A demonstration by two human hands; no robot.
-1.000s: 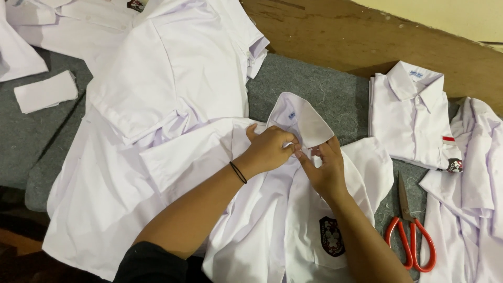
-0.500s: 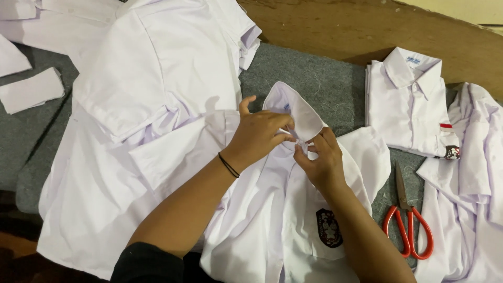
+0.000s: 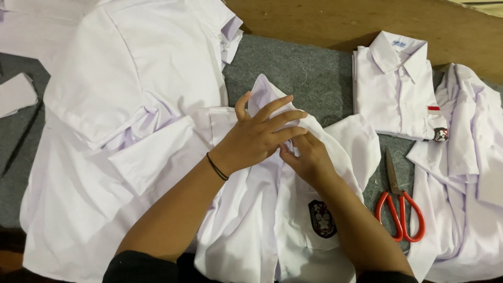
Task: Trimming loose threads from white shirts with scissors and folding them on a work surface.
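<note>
A white short-sleeved shirt (image 3: pixel 272 225) with a dark crest badge (image 3: pixel 321 218) on its chest pocket lies in front of me on grey felt. My left hand (image 3: pixel 259 136), a thin black band at its wrist, lies flat across the shirt's collar with the fingers spread and pointing right. My right hand (image 3: pixel 309 157) is tucked just under those fingers and pinches the cloth near the collar and top of the placket. The collar tip (image 3: pixel 262 89) sticks up above my left hand.
A large white shirt (image 3: pixel 126 105) is spread at the left. A neatly folded white shirt (image 3: pixel 395 89) lies at upper right, another loose one (image 3: pixel 466 173) at the far right. Red-handled scissors (image 3: pixel 399 207) rest on the grey felt mat (image 3: pixel 298 68). A wooden surface (image 3: pixel 340 21) runs behind.
My left hand has slid right and flattened over the collar, covering more of it. My right hand stays pinching the cloth beneath. The view has shifted slightly.
</note>
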